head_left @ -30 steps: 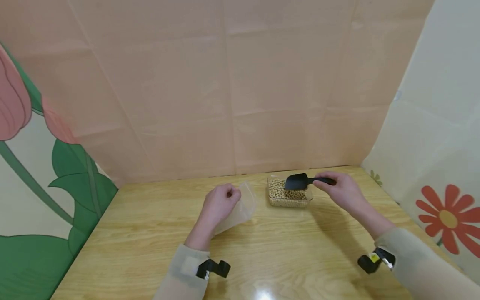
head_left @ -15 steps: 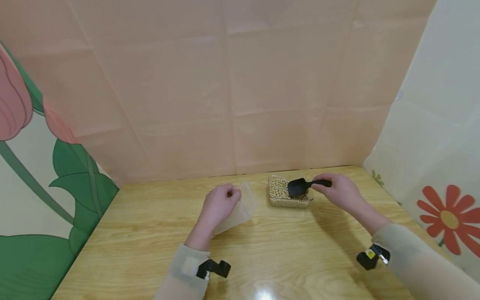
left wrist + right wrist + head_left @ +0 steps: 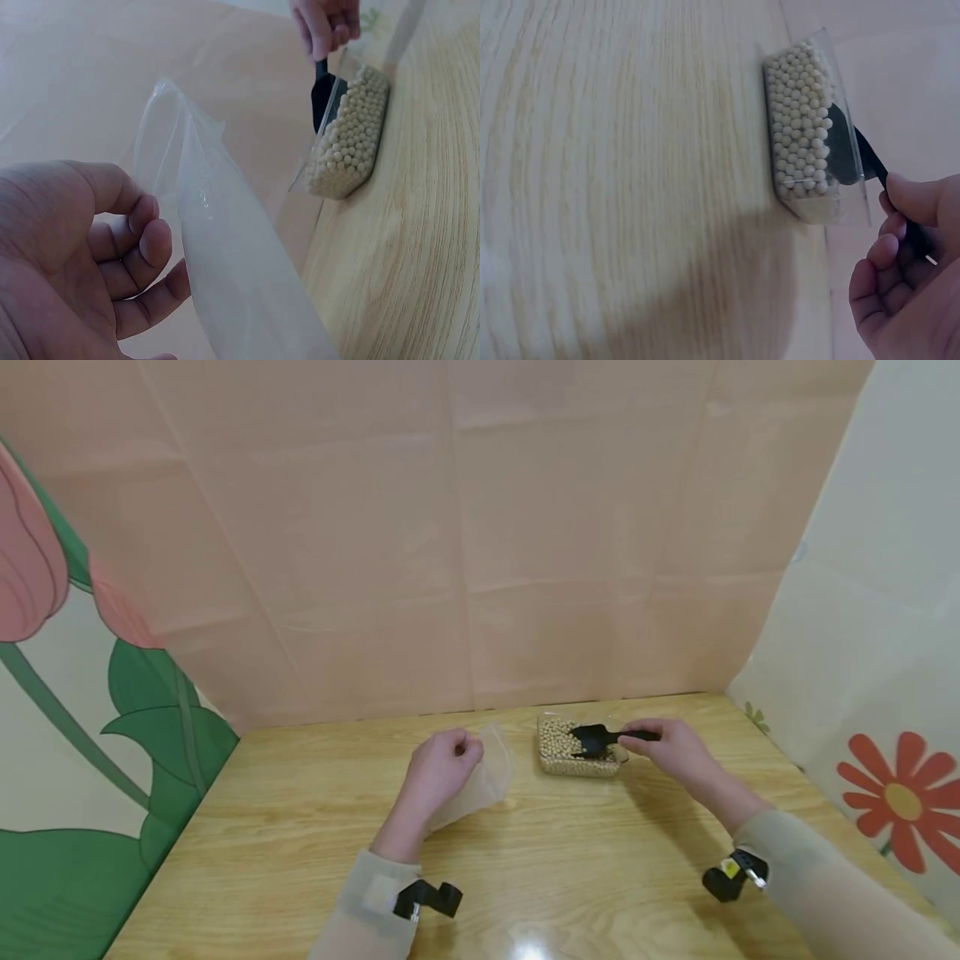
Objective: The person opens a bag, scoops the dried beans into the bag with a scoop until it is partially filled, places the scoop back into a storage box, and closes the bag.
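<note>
My left hand (image 3: 442,768) pinches the edge of a translucent plastic bag (image 3: 489,770) between thumb and forefinger, above the table's middle. In the left wrist view the bag (image 3: 232,247) hangs with its mouth loop spread apart at the top. My right hand (image 3: 675,753) grips the handle of a small black scoop (image 3: 594,740). Its blade is partly sunk among small round beige beads or beans (image 3: 557,739), which fill a clear rectangular box (image 3: 577,768). The right wrist view shows the scoop blade (image 3: 843,150) through the box wall, behind the beads.
The box stands on a wood-grain table (image 3: 315,827), near its back edge. A pinkish sheet (image 3: 465,568) rises behind the table. Flower-printed panels stand at the left and right sides. A black camera mount sits on each sleeve.
My right hand has moved slightly left and down, and the scoop blade has gone from over the beads down into them. The left hand and bag look unchanged.
</note>
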`<state>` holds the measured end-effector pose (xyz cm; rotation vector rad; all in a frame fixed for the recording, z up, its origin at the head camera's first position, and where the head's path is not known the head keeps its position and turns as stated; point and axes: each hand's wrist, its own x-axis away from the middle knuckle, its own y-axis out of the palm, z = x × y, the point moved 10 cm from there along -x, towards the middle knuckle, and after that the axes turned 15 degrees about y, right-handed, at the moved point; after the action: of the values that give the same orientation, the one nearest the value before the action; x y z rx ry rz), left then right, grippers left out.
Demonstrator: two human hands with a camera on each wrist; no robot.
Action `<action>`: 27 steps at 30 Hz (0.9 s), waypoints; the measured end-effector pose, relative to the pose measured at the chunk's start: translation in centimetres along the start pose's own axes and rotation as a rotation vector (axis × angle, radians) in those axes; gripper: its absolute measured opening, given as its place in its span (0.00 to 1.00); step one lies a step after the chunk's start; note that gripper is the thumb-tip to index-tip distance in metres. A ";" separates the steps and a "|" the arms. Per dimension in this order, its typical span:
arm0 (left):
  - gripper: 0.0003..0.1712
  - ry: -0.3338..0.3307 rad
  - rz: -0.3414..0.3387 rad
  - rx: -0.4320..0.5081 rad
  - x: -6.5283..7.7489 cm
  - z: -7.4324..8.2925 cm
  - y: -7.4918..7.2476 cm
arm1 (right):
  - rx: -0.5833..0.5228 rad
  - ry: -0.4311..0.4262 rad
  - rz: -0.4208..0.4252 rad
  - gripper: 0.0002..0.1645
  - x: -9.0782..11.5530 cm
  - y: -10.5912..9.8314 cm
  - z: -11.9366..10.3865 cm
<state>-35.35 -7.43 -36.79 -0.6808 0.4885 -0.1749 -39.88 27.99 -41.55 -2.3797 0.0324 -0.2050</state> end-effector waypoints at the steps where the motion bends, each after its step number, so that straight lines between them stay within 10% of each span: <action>1: 0.15 -0.002 0.001 -0.001 0.0 0.0 0.0 | -0.018 0.015 -0.013 0.28 -0.1 0.2 0.3; 27: 0.14 -0.018 0.010 0.007 -0.1 -0.1 0.0 | -0.358 0.219 -0.143 0.40 -0.3 3.3 3.0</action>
<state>-35.47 -7.44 -36.88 -0.6724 0.4737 -0.1610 -39.62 27.66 -45.98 -2.7059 0.0022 -0.5690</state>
